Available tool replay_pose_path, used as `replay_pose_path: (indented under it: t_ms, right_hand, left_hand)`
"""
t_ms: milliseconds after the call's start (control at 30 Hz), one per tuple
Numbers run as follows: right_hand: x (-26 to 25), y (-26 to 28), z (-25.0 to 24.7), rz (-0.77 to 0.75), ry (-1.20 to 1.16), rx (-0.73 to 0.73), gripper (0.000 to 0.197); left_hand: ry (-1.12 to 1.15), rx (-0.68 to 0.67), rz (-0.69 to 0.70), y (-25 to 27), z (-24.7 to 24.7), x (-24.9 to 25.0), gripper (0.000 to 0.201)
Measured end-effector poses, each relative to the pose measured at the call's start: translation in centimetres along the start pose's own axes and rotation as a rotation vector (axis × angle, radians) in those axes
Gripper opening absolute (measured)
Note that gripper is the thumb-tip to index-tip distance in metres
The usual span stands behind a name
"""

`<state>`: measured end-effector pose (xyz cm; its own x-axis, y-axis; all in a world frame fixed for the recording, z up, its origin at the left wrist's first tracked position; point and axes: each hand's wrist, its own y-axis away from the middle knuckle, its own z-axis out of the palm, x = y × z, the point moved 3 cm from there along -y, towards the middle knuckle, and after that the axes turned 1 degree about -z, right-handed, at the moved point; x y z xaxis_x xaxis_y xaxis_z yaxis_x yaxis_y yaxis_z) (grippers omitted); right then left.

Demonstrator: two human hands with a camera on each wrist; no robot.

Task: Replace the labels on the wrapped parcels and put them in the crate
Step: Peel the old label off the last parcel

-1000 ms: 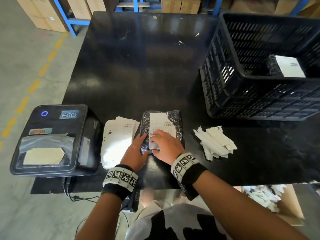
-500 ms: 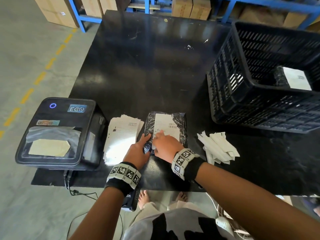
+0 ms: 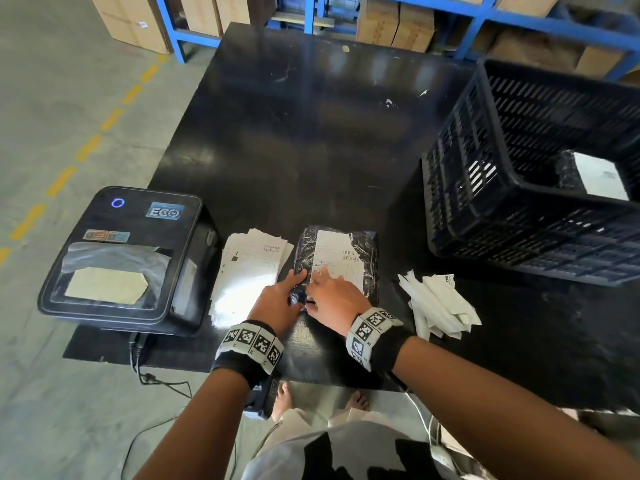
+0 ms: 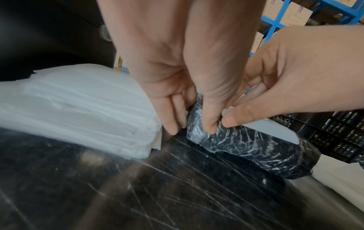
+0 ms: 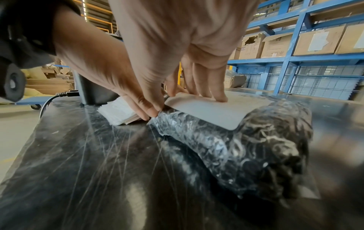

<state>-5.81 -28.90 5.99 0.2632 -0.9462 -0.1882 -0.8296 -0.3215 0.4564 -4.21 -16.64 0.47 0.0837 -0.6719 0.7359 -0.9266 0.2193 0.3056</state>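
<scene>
What the cameras cannot settle

At lower centre of the head view the hands [image 3: 304, 299] cover the near end of the parcel [image 3: 367, 251], and the print on its label [image 3: 341, 258] is too small to read. The crate [image 3: 485, 188] is cut by the right edge, its wall hiding much of a second parcel [image 3: 602, 174] inside. In the left wrist view the label's near corner [image 4: 226, 111] disappears under the right thumb [image 4: 232, 120], so whether it is lifted or stuck cannot be told. The surface [image 5: 98, 179] blurs towards the right wrist view's bottom.

A black label printer [image 3: 121, 258] sits at the table's [image 3: 311, 133] left edge, blue shelving [image 3: 519, 19] behind.
</scene>
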Motion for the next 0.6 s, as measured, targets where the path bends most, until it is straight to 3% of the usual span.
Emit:
replay_pose_path:
  t_ms: [600]
  right_hand:
    - [-0.8, -1.2, 0.6, 0.028, 0.150, -0.108, 0.046]
  left_hand:
    - [0.040, -0.044, -0.003, -0.4, -0.2, -0.1, 0.065]
